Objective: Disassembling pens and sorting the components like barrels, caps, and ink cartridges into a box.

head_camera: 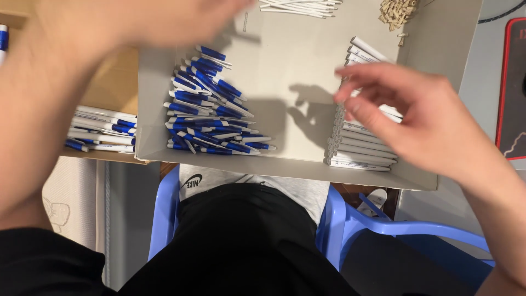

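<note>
A grey cardboard tray (285,66) lies on my lap. Its left side holds a heap of blue-and-white pen tops (205,107). White pen barrels (359,148) are stacked in a row at its right. My right hand (422,118) hovers over those barrels with fingers spread, and I see nothing in it. Blurred by motion, my left hand (159,22) is raised over the tray's far left corner; whether it holds anything is unclear. Thin white refills (298,6) and small tan parts (397,11) lie at the far edge.
A cardboard box (112,87) on the left holds finished blue-and-white pens (101,131). A blue plastic chair (350,225) is under me, a red-edged dark mat (512,87) at the right.
</note>
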